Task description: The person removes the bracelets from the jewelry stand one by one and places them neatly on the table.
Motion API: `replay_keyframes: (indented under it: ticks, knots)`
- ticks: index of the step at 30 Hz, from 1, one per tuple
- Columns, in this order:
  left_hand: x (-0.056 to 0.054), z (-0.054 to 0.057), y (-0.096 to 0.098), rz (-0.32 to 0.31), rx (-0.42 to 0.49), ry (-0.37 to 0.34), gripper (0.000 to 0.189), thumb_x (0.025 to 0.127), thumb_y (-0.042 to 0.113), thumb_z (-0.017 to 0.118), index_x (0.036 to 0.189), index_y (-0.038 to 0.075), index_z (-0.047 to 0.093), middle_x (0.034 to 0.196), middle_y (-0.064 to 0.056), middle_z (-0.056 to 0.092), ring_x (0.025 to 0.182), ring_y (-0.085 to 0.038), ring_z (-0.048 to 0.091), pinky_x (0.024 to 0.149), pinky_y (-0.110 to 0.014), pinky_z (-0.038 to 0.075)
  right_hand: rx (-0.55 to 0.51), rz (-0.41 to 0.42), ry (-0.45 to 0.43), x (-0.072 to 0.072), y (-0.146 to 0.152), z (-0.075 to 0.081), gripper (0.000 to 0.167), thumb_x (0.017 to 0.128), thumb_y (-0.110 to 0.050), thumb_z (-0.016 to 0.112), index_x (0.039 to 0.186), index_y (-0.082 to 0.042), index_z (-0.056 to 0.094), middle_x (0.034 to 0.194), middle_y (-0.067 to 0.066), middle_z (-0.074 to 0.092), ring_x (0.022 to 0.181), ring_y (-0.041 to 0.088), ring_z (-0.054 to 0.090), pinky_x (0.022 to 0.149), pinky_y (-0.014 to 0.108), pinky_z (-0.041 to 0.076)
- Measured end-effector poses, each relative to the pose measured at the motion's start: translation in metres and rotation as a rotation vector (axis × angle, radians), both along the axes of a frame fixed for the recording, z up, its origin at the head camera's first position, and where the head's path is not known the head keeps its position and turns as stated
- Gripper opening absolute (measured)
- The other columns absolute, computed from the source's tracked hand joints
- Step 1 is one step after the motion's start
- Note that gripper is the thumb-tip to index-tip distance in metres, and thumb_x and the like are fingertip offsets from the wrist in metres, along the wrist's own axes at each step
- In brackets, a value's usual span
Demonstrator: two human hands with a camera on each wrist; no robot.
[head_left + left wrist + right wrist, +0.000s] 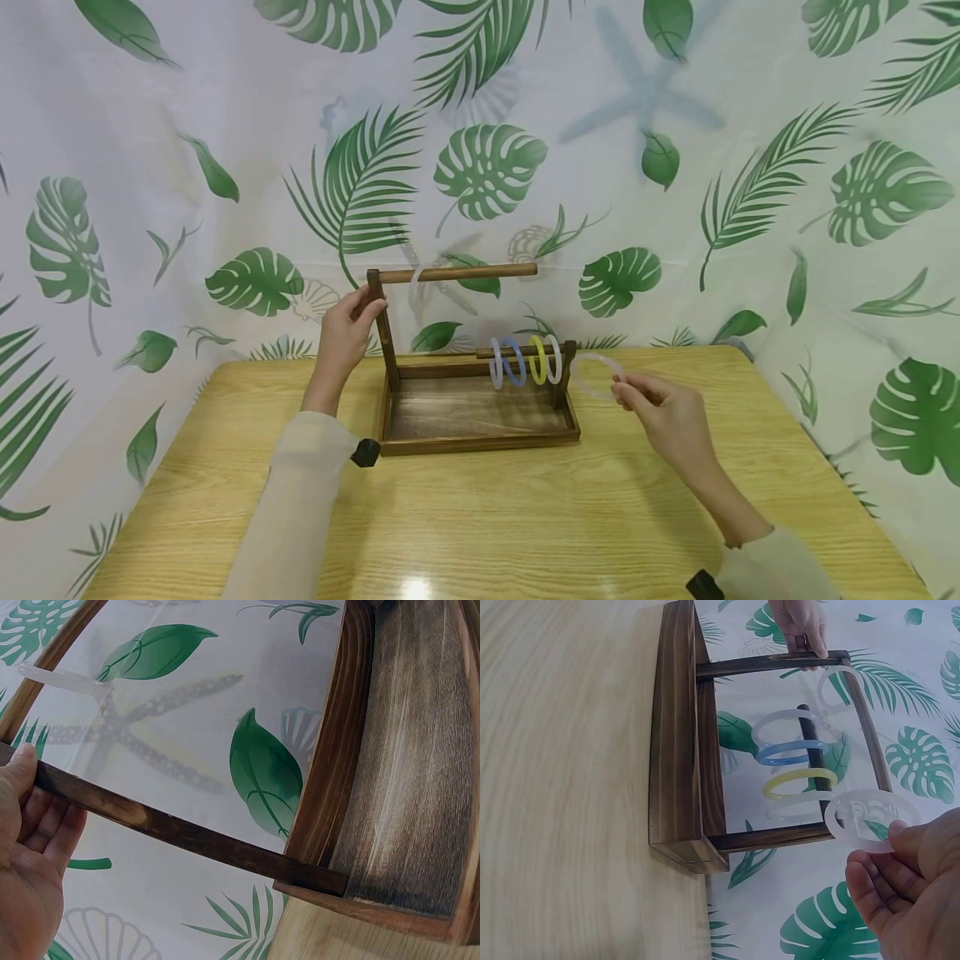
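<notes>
A dark wooden jewelry stand (480, 446) has a tray base, a tall left post (150, 817) and a short right post. My left hand (345, 329) grips the tall post near its top, thumb in front. One pale translucent bangle (64, 679) hangs on the upper rod (472, 272), near that post. From the lower rod hang several bangles: a pale lavender one (496, 375), a blue bangle (780, 759), a yellow bangle (537, 377) and a whitish one. To the right of the short post, my right hand (671, 421) pinches a translucent whitish bangle (836, 834) by its edge, apart from the rods.
The stand sits toward the back of a light wood table (525, 525). Behind it hangs a white cloth (480, 92) printed with green leaves and starfish, which also covers the sides.
</notes>
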State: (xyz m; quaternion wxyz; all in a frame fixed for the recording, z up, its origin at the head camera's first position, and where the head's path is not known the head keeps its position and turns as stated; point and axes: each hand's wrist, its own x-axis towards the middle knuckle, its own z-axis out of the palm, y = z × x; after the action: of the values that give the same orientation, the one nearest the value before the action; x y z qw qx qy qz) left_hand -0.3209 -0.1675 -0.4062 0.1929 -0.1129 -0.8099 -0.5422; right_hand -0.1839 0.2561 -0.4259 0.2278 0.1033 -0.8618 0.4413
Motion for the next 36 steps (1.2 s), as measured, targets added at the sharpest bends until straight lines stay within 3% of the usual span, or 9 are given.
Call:
replay_keyframes:
  ticks: [17,30,36]
  knots:
    - [0.0,-0.001,-0.001,0.0,0.004,-0.004,0.044,0.105,0.022,0.065,0.139,-0.005,0.061,0.124,-0.025,0.069,0.111,-0.037,0.067,0.099,-0.049,0.051,-0.009,0.041,-0.08,0.015,-0.012,-0.019,0.015,0.095,-0.003,0.074,0.107,0.006,0.078,0.086,0.012,0.077,0.071,0.003,0.069,0.051,0.022,0.05]
    - [0.0,0.0,-0.001,0.005,0.003,-0.005,0.043,0.104,0.022,0.066,0.138,-0.004,0.062,0.124,-0.024,0.069,0.112,-0.037,0.067,0.099,-0.05,0.051,-0.045,0.081,-0.165,0.026,-0.023,-0.03,0.018,0.096,-0.004,0.073,0.109,0.007,0.077,0.092,0.015,0.078,0.076,0.007,0.072,0.065,0.022,0.058]
    - [0.0,0.0,0.0,0.003,0.006,0.0,0.041,0.104,0.021,0.065,0.137,-0.004,0.063,0.122,-0.024,0.07,0.11,-0.036,0.067,0.098,-0.048,0.052,-0.055,0.096,-0.248,0.031,-0.024,-0.036,0.022,0.097,-0.006,0.073,0.113,0.008,0.075,0.094,0.015,0.078,0.078,0.015,0.074,0.068,0.032,0.061]
